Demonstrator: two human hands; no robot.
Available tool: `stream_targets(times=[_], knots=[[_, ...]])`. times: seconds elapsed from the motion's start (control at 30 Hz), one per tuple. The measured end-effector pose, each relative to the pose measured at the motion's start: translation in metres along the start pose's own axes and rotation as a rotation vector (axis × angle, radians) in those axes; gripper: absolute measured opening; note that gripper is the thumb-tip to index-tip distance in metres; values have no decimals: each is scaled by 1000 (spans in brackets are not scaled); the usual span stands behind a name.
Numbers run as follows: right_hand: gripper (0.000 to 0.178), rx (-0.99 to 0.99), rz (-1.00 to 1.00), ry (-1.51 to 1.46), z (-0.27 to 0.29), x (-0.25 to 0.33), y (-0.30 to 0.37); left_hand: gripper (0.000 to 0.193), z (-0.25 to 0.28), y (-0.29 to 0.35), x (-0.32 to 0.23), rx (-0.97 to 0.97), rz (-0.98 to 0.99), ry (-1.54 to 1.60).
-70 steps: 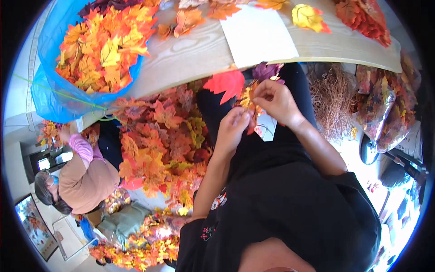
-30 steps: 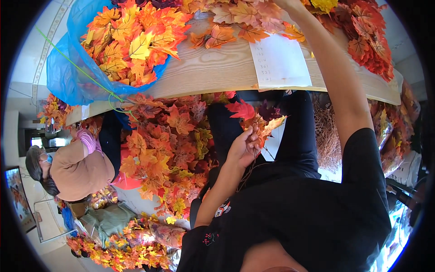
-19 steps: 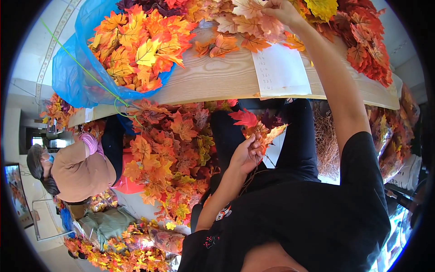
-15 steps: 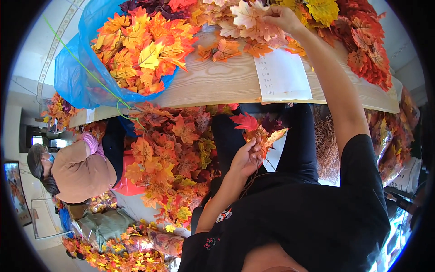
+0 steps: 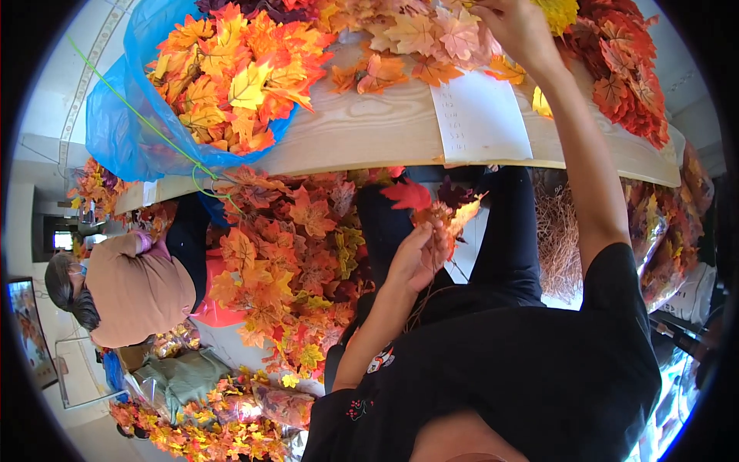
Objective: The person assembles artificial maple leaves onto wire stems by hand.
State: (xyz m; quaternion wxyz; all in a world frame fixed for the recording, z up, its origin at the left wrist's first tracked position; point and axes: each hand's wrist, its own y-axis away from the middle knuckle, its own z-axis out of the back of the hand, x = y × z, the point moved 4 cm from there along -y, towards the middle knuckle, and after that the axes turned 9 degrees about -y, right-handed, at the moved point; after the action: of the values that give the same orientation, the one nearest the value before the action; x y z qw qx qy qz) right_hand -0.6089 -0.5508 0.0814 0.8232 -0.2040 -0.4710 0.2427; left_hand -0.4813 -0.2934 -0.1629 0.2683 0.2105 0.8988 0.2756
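My left hand (image 5: 416,258) is low in front of my lap, shut on a small bunch of red and orange artificial maple leaves (image 5: 439,212). My right arm stretches up to the wooden table (image 5: 369,131). There my right hand (image 5: 523,31) rests with curled fingers on a pile of pale pink and orange leaves (image 5: 419,38). Whether it grips a leaf is hidden by the fingers.
A blue plastic bag (image 5: 115,131) full of orange and yellow leaves (image 5: 231,77) lies on the table's left. A white paper sheet (image 5: 477,115) hangs over the table's edge, with red leaves (image 5: 623,77) to its right. Below, a leaf heap (image 5: 292,254), a seated person (image 5: 138,289) and straw (image 5: 558,239).
My right hand left the bunch at my lap and rose to the leaf pile on the table. My left hand kept the bunch, lifting it slightly.
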Motion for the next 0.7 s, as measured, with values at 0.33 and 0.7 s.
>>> stream_targets(times=[0.33, 0.7], knots=[[5, 608, 139, 230, -15, 36, 208, 14, -14, 9, -40, -141, -332, -380], [10, 448, -566, -599, -57, -13, 266, 14, -34, 15, -27, -238, -541, -877]])
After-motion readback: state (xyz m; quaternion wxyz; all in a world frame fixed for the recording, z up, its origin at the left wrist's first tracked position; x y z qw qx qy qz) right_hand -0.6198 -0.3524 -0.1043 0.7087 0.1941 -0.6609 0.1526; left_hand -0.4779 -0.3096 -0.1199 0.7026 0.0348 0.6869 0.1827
